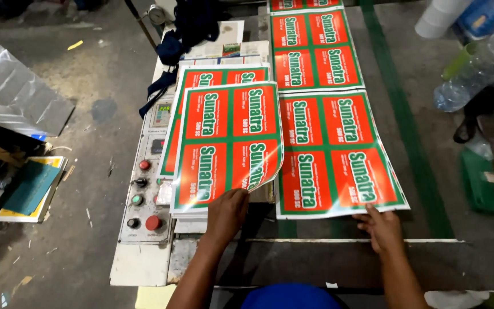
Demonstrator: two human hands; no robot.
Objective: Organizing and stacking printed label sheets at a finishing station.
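Both hands are down at the near edge of the desk [315,269]. Left hand [227,212] has its grip closed on the bottom edge of a shiny printed sheet [227,140]. That sheet is red and green with white letters, made of four red blocks. Its right side curls up and bends over. It lies on top of a stack of sheets [224,77] just like it, and the stack sits on the left part of the desk.

Right hand [381,228] lies flat with its fingers spread. The fingertips [367,216] press on the bottom edge of a second printed sheet [338,154]. The grip of this hand is apart and is not closed around anything. This second sheet lies flat on a grey belt [424,103] with a green stripe. It is just beside the curled sheet. A third printed sheet [315,48] lies farther up the belt, touching the top edge of the second one.

To the left of the stack is a control panel [144,189] with red, green and black knobs. A dark blue cloth [187,34] lies at the far end of the stack. On the floor to the left lie a silver foil sheet [12,86] and a small pile of flat boards [30,189]. At the far right are clear plastic bottles [475,68].
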